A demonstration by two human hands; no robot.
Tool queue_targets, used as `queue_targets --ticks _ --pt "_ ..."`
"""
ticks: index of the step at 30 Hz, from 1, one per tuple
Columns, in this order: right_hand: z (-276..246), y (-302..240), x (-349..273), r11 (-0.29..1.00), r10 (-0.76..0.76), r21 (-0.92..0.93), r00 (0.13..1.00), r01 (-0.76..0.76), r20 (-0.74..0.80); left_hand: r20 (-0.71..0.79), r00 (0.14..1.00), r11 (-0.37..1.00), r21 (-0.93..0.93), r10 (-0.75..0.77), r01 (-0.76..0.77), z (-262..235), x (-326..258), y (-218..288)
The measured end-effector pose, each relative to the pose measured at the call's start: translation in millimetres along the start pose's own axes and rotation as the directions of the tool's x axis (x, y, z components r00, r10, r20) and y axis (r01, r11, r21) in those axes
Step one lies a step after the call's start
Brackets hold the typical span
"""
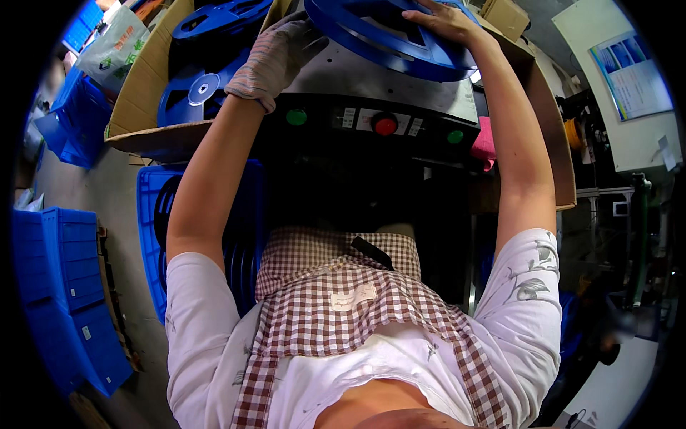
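Note:
A large blue plastic reel (pixel 371 53) with two flanges is at the top, over the grey metal top (pixel 329 77) of a machine. My right hand (pixel 446 21), bare, grips the reel at its right part, its fingers lying over a spoke. My left hand (pixel 275 61) wears a striped knit glove and is at the reel's left rim, with its fingers apart; whether they touch the rim I cannot tell. The machine's black front panel (pixel 325 114) has a red button (pixel 386 126) between two green buttons (pixel 296 116).
Left of the machine, a cardboard box (pixel 136 107) holds blue reels (pixel 204 89). Another cardboard box (pixel 547 121) stands right, near a pink cloth (pixel 484 143). A blue crate (pixel 150 214) with black discs sits below my left arm. Stacked blue bins (pixel 71 257) stand far left.

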State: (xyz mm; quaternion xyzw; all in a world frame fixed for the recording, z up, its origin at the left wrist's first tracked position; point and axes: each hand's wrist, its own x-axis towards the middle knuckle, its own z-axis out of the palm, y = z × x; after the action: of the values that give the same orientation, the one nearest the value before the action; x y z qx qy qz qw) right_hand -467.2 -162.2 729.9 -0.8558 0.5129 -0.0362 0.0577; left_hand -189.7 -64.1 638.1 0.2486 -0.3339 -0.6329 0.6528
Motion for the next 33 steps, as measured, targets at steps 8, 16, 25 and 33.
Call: queue_targets --ticks 8,16,25,33 --pt "-9 -27 -9 0.995 -0.069 -0.073 0.998 0.069 0.012 0.095 0.995 1.000 -0.018 -0.015 0.017 -22 -15 -10" --pt "-13 -19 -51 0.985 0.002 -0.162 0.959 -0.050 -0.285 0.199 0.932 0.540 0.770 0.302 -0.339 -19 -87 17" --pt "107 61 -221 0.975 0.211 0.062 0.810 -0.212 -0.547 0.052 0.916 -0.043 0.998 0.397 -0.038 -47 -128 -41" --pt "141 61 -224 0.936 0.346 0.122 0.804 -0.330 -0.483 0.152 0.914 -0.313 0.949 0.377 -0.029 -99 -109 -58"
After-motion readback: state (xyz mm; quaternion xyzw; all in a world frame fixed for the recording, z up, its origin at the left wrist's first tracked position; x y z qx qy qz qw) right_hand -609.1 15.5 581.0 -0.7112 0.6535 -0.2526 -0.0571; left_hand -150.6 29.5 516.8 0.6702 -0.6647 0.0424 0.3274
